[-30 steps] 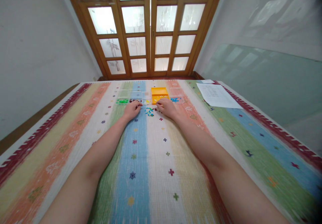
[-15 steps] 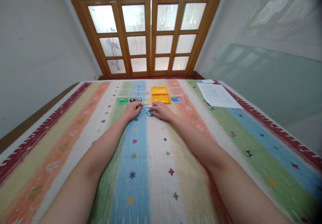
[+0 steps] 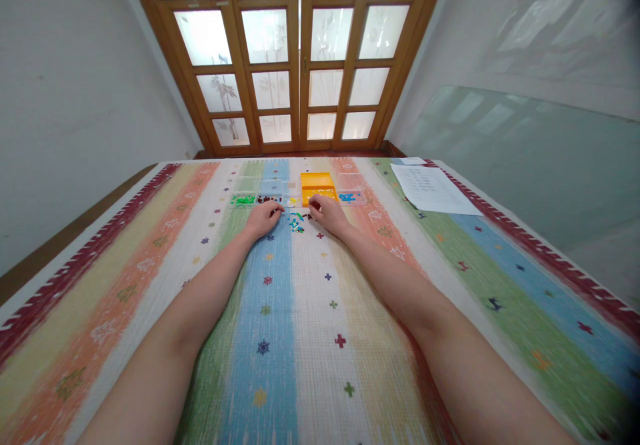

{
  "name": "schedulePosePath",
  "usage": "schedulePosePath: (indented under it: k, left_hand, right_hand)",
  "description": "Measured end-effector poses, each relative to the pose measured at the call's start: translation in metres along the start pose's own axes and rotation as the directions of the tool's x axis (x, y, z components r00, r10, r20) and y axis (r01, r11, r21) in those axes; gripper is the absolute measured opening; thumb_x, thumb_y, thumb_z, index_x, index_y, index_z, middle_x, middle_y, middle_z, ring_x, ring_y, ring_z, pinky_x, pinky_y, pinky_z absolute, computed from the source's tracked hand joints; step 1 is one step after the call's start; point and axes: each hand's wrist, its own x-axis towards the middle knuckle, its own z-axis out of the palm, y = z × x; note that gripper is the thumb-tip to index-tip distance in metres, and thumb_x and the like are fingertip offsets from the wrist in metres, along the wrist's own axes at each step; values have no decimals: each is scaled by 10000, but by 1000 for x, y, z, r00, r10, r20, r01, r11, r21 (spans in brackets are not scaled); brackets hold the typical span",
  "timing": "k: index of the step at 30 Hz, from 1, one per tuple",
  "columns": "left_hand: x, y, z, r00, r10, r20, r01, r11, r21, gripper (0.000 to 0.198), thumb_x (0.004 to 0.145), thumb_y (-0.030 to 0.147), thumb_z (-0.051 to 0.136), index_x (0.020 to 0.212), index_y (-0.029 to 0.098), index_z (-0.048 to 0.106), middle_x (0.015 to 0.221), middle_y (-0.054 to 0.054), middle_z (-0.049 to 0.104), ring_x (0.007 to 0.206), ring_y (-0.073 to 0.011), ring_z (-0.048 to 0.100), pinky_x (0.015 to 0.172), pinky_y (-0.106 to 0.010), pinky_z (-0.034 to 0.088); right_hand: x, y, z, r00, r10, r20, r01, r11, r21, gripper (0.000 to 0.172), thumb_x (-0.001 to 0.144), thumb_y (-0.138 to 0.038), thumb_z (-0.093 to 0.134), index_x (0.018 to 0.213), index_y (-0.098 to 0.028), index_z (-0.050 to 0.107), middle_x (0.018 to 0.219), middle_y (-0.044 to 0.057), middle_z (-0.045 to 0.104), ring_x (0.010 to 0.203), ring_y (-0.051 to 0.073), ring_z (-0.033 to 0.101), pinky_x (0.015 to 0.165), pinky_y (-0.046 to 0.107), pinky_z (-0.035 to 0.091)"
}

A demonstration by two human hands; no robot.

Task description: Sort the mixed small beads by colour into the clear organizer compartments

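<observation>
My left hand (image 3: 264, 221) rests on the tablecloth with its fingers curled together, just in front of a clear box of dark red pieces (image 3: 263, 199). Whatever its fingertips may hold is hidden. At the front edge of an open yellow box (image 3: 318, 180) with whitish pieces in it, my right hand (image 3: 328, 215) has thumb and fingers pinched; anything between them is too small to make out. Between the hands lies a loose, mixed pile of tiny blue, green, yellow and dark pieces (image 3: 296, 223).
Clear boxes with green pieces (image 3: 244, 200), yellow pieces (image 3: 293, 201) and blue pieces (image 3: 349, 197) line up beside the yellow box. Printed paper sheets (image 3: 434, 189) lie at the right of the striped tablecloth (image 3: 320, 338). Glazed wooden doors (image 3: 300, 65) stand behind the table.
My right hand has come off the mixed pile, moving slightly right and away from me to the yellow box's front edge. More of the pile shows. My left hand has stayed put.
</observation>
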Motion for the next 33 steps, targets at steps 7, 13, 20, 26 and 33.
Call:
schedulePosePath:
  k: [7,13,20,26,33]
  left_hand:
    - [0,-1,1,1000,-2,3,2,1000,8,254,929,215,531,1026,235,764,1018,-53,738,952,-227,664,902,-354,505]
    - [0,0,1,1000,-11,9,11,1000,5,257,931,213,526,1028,243,762,1033,-47,739,974,-225,665,918,-346,502]
    - [0,-2,1,1000,5,8,-5,1000,26,264,935,213,516,1036,236,759,1042,-48,741,989,-224,664,915,-347,508]
    - [0,0,0,1000,14,19,-15,999,41,262,941,219,515,1043,213,757,1042,-53,742,969,-212,665,903,-338,512]
    - [0,-3,3,1000,27,11,-28,998,56,251,945,232,522,1040,216,754,1026,-48,741,950,-203,665,867,-319,505]
  right_hand:
    - [4,25,-4,970,121,-213,-112,992,52,267,874,-159,491,1014,-175,717,1007,106,718,934,248,633,871,380,494]
    - [6,36,-3,953,164,-257,-148,986,82,316,874,-175,489,1080,-173,728,1098,125,717,1013,268,638,948,433,505]
    - [5,36,-5,958,122,-258,-109,992,64,323,882,-159,482,1086,-165,734,1091,131,712,1021,273,635,957,433,497]
    - [3,18,2,995,-66,-69,68,997,21,219,935,-169,550,1018,-203,750,1016,89,723,973,245,630,915,392,486]
    - [-4,-11,13,926,-333,177,348,935,-64,268,970,-202,603,1178,-278,753,1209,87,681,1132,264,570,1004,420,440]
